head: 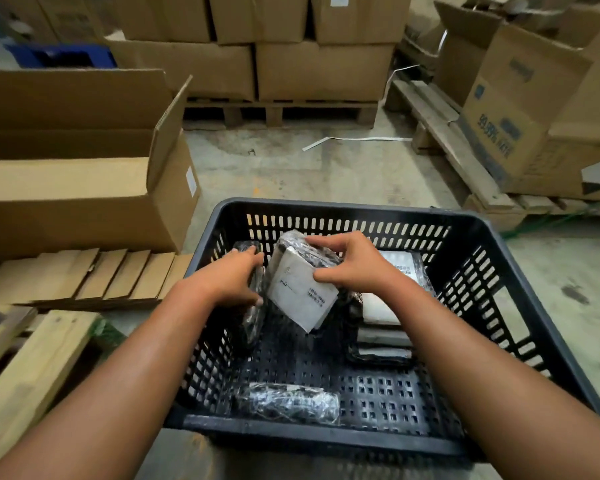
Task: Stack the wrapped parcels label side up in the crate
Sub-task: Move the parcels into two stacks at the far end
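A black slotted plastic crate (343,209) stands on the floor in front of me. My right hand (347,263) grips a plastic-wrapped parcel (300,289), tilted above the crate floor with its white label facing me. My left hand (238,278) holds a dark wrapped parcel (253,323) standing on edge against the crate's left wall. A stack of wrapped parcels (383,320) lies at the right inside the crate, white label up on the top one. Another wrapped parcel (288,401) lies on the crate floor near the front wall.
An open cardboard box (84,188) stands to the left, with flattened cardboard (94,278) and wooden beams (32,372) beside it. Stacked cartons on a pallet (278,112) fill the back. More cartons (534,116) sit on a pallet at the right.
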`<state>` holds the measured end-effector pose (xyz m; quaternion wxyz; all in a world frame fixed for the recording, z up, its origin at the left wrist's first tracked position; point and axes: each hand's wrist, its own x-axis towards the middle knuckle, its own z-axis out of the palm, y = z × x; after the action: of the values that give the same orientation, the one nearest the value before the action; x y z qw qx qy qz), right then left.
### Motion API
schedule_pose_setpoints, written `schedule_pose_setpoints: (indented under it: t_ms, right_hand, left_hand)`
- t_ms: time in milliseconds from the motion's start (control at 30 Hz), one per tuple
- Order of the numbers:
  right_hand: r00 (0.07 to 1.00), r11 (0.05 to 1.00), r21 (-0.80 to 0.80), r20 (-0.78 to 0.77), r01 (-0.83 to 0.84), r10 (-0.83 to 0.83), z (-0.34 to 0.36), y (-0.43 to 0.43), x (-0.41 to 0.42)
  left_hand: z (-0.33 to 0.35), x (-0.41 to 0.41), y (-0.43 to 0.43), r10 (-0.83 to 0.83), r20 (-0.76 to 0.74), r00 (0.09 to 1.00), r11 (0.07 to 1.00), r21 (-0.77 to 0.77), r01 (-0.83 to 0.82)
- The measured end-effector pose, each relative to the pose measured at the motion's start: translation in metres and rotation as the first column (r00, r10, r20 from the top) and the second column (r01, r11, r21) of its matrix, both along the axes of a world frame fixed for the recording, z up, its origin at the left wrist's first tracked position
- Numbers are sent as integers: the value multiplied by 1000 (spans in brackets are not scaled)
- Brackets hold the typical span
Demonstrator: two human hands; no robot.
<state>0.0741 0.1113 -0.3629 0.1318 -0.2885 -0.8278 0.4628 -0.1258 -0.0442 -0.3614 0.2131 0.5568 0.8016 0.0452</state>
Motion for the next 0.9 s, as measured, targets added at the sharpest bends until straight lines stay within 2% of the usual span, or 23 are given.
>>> schedule_pose_setpoints:
  t_ms: [33, 100, 167, 200, 233, 300, 400, 467, 533, 567, 633, 700, 767, 833, 900]
  right_hand:
    - [999, 999, -47, -45, 21, -24, 3, 4, 4]
    - [990, 984, -171, -129, 43, -66, 9, 11, 12]
    - [976, 954, -299, -206, 8, -73, 17, 17, 19]
    - [967, 933, -360, -243, -22, -71, 21, 20, 21]
    - [957, 909, -415, -279, -49, -75, 24, 22, 22]
    - [941, 868, -490, -322, -74, -101, 29, 24, 24]
    - [939, 865, -500, -319, -50, -130, 30, 25, 25]
    - [936, 916, -400, -307, 39, -174, 26, 25, 20]
    - [941, 978, -142, -282, 152, -187, 23, 20, 14]
    - [957, 986, 31, -247, 163, -151, 21, 15, 12]
    - [997, 961, 275, -81, 38, -16, 14, 4, 10]
    - [980, 930, 338, 180, -145, 87, 7, -4, 10]
    - [914, 874, 411, 397, -260, 85, 0, -7, 10]
    - [871, 828, 463, 487, -317, 61, -5, -8, 9]
    - [857, 798, 499, 514, -339, 43, -9, -8, 8]
  left_hand:
    - [1, -1, 1, -6, 56, 998, 997, 79, 2]
    - [4, 0, 1, -32, 271, 962, 971, 238, -35]
    - [7, 3, 0, -103, 512, 853, 933, 346, -95]
    - [10, 4, -1, -134, 575, 807, 923, 368, -109]
    - [13, 5, -3, -152, 586, 796, 919, 380, -104]
    - [19, 9, -4, -171, 499, 850, 921, 387, -42]
    - [15, 12, -3, -194, 435, 879, 926, 378, 18]
    - [10, 13, -4, -176, 489, 854, 935, 354, -10]
    - [6, 8, -5, -151, 529, 835, 938, 342, -47]
    - [4, 6, -4, -132, 544, 829, 941, 331, -68]
    - [2, 2, -2, -74, 569, 819, 948, 294, -118]
    - [2, 2, 0, -32, 588, 808, 955, 256, -149]
    - [0, 3, 0, -17, 585, 811, 963, 228, -145]
    - [0, 3, 0, -9, 563, 826, 971, 204, -129]
    - [2, 4, 1, -2, 526, 851, 979, 173, -104]
